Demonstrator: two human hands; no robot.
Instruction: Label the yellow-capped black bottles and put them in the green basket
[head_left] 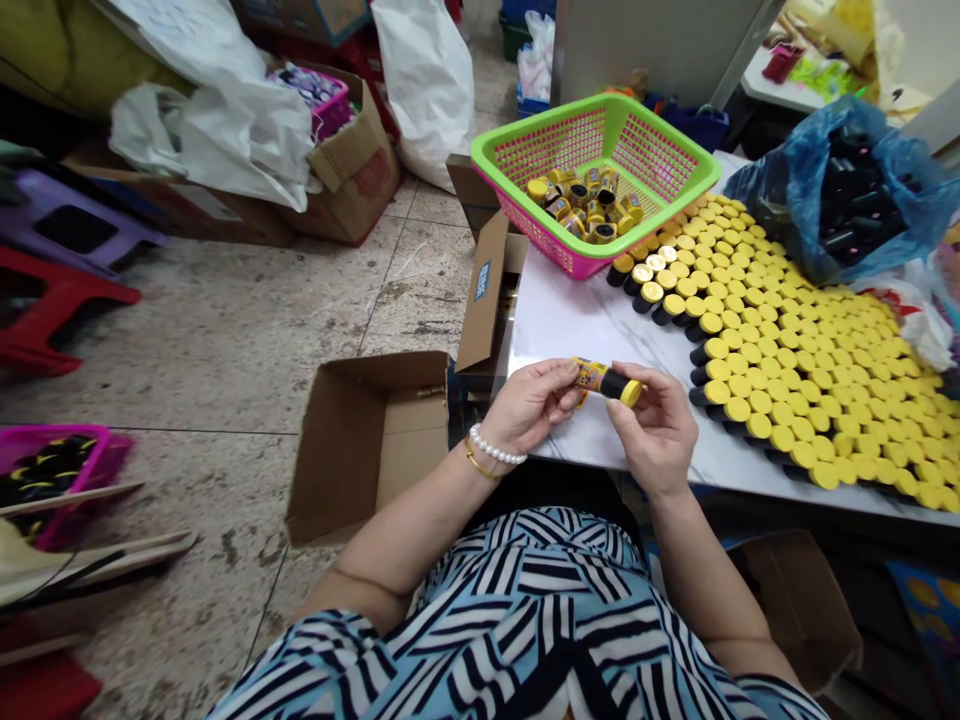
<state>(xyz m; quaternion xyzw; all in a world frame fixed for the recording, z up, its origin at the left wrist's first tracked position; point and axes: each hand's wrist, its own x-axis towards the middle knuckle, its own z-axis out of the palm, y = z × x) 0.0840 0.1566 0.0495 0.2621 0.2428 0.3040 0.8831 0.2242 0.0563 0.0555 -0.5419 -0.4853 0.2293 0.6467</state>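
Note:
Between both hands, above the table's near edge, is a small black tube [616,385] with a yellow cap and a patterned yellow wrap on its other end. My left hand [534,400], with a pearl bracelet and a gold bangle at the wrist, pinches the wrapped end. At the yellow cap, my right hand [656,425] closes its thumb and fingers round the tube. Many similar black tubes with yellow caps [795,350] stand upright, packed together on the table to the right. A green and pink basket [501,150] beyond my hands contains several short patterned yellow pieces [592,205].
The white table [559,315] ends just in front of my body. A blue plastic bag [787,215] of black parts stands at the back right. An open cardboard box [337,450] sits on the floor left of the table, with stools [56,310] farther left.

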